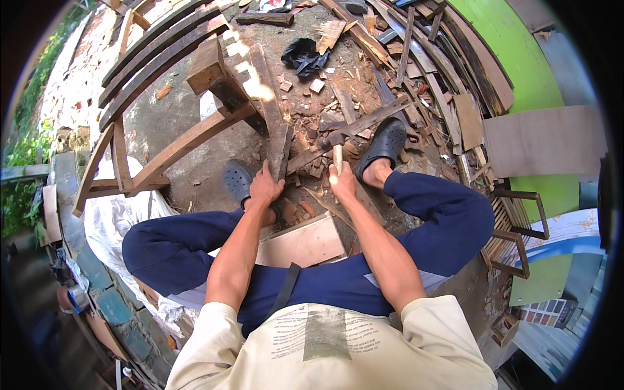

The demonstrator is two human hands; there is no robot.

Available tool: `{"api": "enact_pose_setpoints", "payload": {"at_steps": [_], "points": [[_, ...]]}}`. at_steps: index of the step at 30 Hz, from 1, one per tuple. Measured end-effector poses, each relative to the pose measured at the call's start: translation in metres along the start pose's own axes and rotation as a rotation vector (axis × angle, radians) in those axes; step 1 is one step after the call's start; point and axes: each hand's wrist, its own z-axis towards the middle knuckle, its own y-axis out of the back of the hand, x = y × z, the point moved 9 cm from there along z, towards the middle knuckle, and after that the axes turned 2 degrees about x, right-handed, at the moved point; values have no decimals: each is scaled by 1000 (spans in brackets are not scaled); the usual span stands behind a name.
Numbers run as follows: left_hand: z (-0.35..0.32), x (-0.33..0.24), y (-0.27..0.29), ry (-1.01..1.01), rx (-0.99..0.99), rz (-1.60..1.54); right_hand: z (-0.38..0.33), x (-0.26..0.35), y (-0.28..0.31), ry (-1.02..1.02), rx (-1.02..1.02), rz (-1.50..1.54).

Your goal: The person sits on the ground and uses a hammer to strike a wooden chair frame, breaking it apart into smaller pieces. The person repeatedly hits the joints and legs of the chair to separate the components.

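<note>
My right hand point(342, 182) is closed round the pale wooden handle of a hammer point(337, 158), whose dark head lies over a long plank point(377, 118). The plank slants from between my hands up toward my right shoe. My left hand point(265, 186) grips the near end of a dark wooden beam point(279, 146), which stretches away toward the wooden frame. Close to this beam, the plank's lower end appears to touch it or nearly so. Between my knees lies a pale wooden board point(303, 242), below both hands.
A slatted wooden chair-like frame point(175, 149) stands at the left, next to a white sack point(117, 208). Scrap planks point(448, 97) pile up at the far right. Wood chips and a black plastic bag point(305, 57) litter the ground ahead. A small slatted rack point(517, 227) stands right.
</note>
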Motion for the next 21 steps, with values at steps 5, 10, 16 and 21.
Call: {"api": "enact_pose_setpoints", "payload": {"at_steps": [5,10,16,21], "points": [[-20,24,-21,-77,-90,-60,0,8,-11,-185,-36,307],[-19,31,-21,-12,-59,-217,14,-28,-26,-427,-18,541],[-28,61,-13,161,-83,-277,-32,-47,-25,-561,-164,591],[-20,45,-24,162,-92,-402,-17,-75,-38,-582,-193,751]]}}
